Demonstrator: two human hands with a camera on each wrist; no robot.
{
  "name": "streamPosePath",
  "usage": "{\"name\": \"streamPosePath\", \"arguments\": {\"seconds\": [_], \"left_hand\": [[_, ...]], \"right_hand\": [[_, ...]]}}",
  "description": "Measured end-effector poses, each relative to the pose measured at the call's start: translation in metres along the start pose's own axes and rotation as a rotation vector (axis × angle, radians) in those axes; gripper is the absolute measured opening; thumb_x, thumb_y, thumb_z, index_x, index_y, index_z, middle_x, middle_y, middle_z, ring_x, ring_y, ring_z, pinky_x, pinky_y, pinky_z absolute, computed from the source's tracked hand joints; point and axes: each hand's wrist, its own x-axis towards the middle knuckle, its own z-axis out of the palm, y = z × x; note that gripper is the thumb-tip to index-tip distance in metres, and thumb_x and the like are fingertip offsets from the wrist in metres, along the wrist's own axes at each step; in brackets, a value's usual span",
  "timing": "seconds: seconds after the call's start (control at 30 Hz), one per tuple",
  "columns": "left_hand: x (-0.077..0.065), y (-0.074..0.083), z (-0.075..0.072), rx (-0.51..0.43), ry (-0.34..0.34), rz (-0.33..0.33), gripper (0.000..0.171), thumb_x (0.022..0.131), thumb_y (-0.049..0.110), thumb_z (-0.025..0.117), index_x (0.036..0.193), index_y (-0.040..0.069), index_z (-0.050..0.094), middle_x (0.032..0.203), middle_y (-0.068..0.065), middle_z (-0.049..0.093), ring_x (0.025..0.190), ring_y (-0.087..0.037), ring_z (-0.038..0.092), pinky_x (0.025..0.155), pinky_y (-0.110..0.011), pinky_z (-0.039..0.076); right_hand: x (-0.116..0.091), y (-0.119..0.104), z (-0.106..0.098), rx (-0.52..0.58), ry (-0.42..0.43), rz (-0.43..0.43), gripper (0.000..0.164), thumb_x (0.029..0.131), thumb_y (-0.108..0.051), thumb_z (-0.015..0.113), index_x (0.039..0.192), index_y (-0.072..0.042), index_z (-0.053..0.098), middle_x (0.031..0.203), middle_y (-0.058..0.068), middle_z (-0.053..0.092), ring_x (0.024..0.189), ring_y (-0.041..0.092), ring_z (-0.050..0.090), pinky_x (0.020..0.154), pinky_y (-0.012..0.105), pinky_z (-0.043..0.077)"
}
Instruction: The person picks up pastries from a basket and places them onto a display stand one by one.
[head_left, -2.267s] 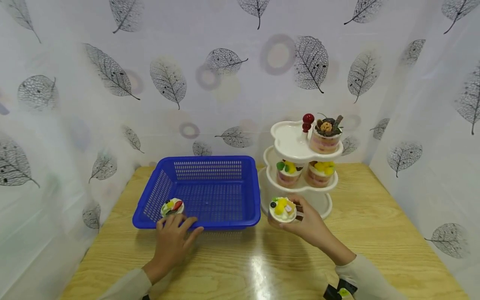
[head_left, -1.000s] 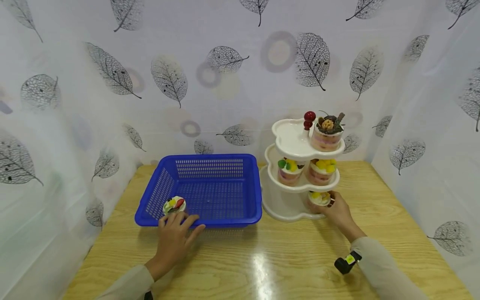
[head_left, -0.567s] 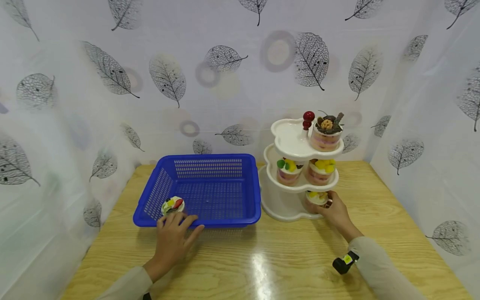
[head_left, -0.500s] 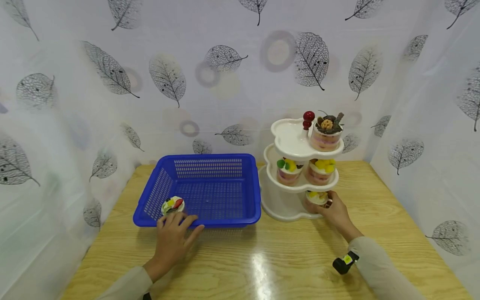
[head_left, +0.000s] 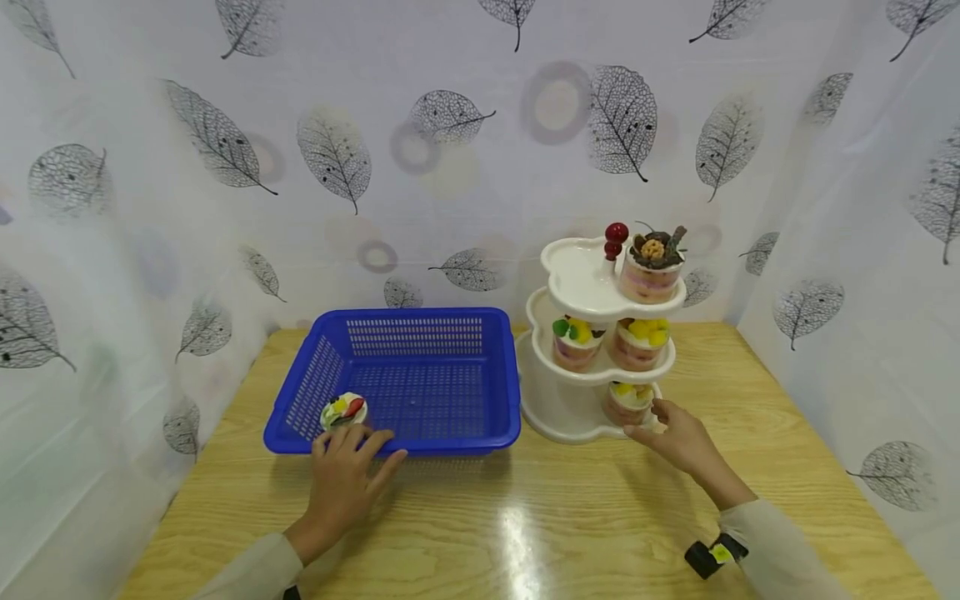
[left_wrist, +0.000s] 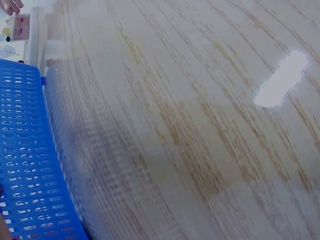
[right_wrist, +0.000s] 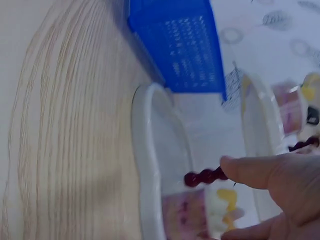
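Observation:
My right hand (head_left: 682, 437) is beside the lowest tier of a white three-tier stand (head_left: 557, 412), thumb and fingers parted. Just left of its fingertips, a dessert cup (head_left: 627, 406) with yellow fruit and cream stands on that tier. In the right wrist view, the thumb and a finger of this hand (right_wrist: 280, 182) overlap the stand near the same cup (right_wrist: 184, 212). My left hand (head_left: 342, 475) rests over the front rim of a blue plastic basket (head_left: 457, 444). Its fingertips are right at a dessert cup (head_left: 346, 409) with strawberry and cream inside the basket, partly hidden by the fingers.
Two fruit-topped cups, one with green leaves (head_left: 576, 346) and one with yellow fruit (head_left: 640, 346), stand on the middle tier. The top tier bears a chocolate-topped cup (head_left: 651, 271) beside a red knob (head_left: 616, 237). Behind the wooden table (head_left: 450, 533) hangs a leaf-print curtain (head_left: 465, 208).
My right hand carried the yellow-fruit cup from in front of the stand onto its lowest tier, then released it and drew back slightly to the right. The left hand stayed put.

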Motion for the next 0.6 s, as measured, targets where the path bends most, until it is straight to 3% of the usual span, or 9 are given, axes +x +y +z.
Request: {"name": "streamPosePath", "arguments": {"seconds": [0.13,0.33,0.6], "left_hand": [[0.000,-0.001,0.001,0.004,-0.006,-0.003,0.046,0.092,0.056,0.052,0.098,0.015,0.071,0.087,-0.006,0.063,0.089,-0.028,0.058,0.082,-0.055,0.035],[-0.002,-0.001,0.003,0.010,-0.009,0.000,0.039,0.088,0.051,0.060,0.098,0.015,0.072,0.087,-0.005,0.063,0.090,-0.028,0.059,0.083,-0.055,0.035],[-0.001,-0.001,0.001,0.001,0.000,0.001,0.036,0.085,0.048,0.065,0.097,0.014,0.072,0.087,-0.006,0.063,0.089,-0.028,0.058,0.082,-0.055,0.034]], "right_hand": [[-0.014,-0.018,-0.001,0.056,-0.093,-0.073,0.080,0.090,-0.036,0.067,0.139,0.016,0.032,0.139,0.037,0.039,0.121,0.052,0.045,0.090,0.053,0.047],[-0.027,-0.054,0.001,0.155,-0.183,-0.259,0.069,0.090,-0.029,0.067,0.137,0.012,0.039,0.136,0.034,0.044,0.120,0.052,0.047,0.092,0.060,0.043],[-0.015,-0.112,0.014,0.166,-0.160,-0.489,0.058,0.089,-0.027,0.069,0.134,0.002,0.049,0.134,0.020,0.054,0.121,0.040,0.052,0.096,0.052,0.044]]}}
